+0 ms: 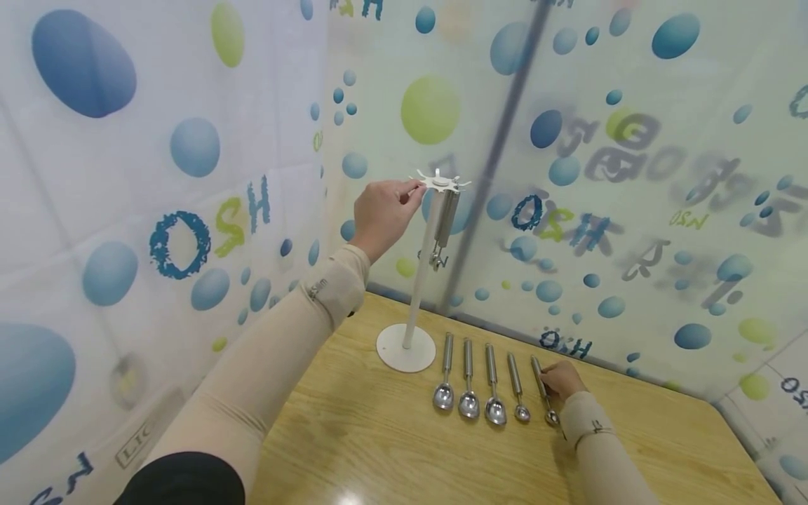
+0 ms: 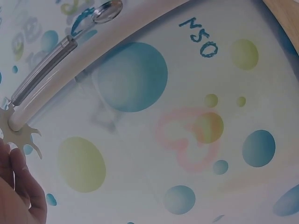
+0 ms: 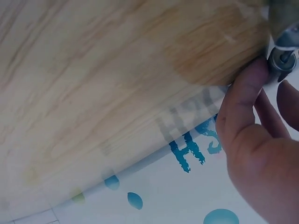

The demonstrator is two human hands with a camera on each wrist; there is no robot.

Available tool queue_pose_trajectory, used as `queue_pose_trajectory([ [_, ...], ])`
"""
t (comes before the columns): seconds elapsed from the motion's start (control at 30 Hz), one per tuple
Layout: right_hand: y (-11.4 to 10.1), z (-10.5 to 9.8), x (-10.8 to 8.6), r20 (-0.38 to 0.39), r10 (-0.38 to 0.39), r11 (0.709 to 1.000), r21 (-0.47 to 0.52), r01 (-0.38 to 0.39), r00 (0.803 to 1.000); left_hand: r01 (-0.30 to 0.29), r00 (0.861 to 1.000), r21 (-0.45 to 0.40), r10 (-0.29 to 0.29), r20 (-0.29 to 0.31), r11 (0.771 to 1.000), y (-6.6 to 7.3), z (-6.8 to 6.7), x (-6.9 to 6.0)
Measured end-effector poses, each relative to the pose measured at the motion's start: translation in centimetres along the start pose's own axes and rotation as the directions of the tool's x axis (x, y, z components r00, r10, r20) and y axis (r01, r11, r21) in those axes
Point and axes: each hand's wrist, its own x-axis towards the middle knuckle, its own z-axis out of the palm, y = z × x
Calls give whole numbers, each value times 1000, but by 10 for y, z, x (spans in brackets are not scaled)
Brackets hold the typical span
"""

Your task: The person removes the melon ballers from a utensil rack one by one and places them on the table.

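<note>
A white utensil stand (image 1: 414,294) rises from a round base to a star-shaped top with several hooks. My left hand (image 1: 386,214) pinches one hook at the top's left side. From the far side hangs a metal scoop (image 1: 447,217), bowl down; the left wrist view also shows this hanging scoop (image 2: 44,70) beside the pole. On the table, my right hand (image 1: 564,381) holds the handle of the small scoop (image 1: 538,370) at the right end of a row. In the right wrist view, fingers and thumb are around the handle's end (image 3: 281,63).
Several other metal scoops (image 1: 468,375) lie side by side on the wooden table (image 1: 379,442), handles toward the back and bowls toward me. Patterned curtains (image 1: 429,112) with coloured dots and letters close off the back and left sides.
</note>
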Motion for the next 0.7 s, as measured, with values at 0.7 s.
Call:
queue_pose_trajectory([
  [0.7,-108,-29,-11,-66,-254,945,193,262,965,125,992,-225,-117,47,966,-7,6,9],
])
